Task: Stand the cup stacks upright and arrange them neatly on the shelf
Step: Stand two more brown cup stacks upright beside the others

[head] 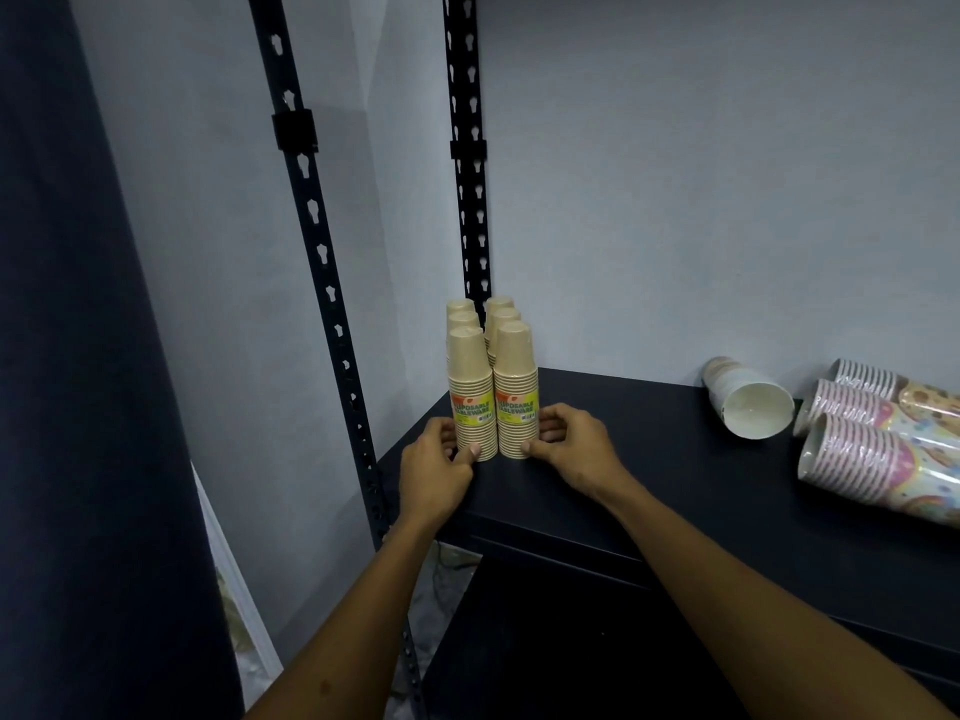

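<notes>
Several tan cup stacks (488, 376) stand upright in two rows in the back left corner of the dark shelf (649, 459). The two front stacks carry yellow labels. My left hand (439, 459) is curled against the base of the front left stack, thumb on its front. My right hand (569, 441) cups the base of the front right stack the same way. At the right, a pale blue cup stack (748, 394) lies on its side with its mouth facing me. Beside it lie pink patterned cup stacks (878, 449), also on their sides.
Two black perforated uprights (317, 236) (470, 163) rise at the shelf's left end, in front of a grey wall. A dark curtain (78, 356) hangs at the far left. A lower shelf (571, 641) sits under the front edge.
</notes>
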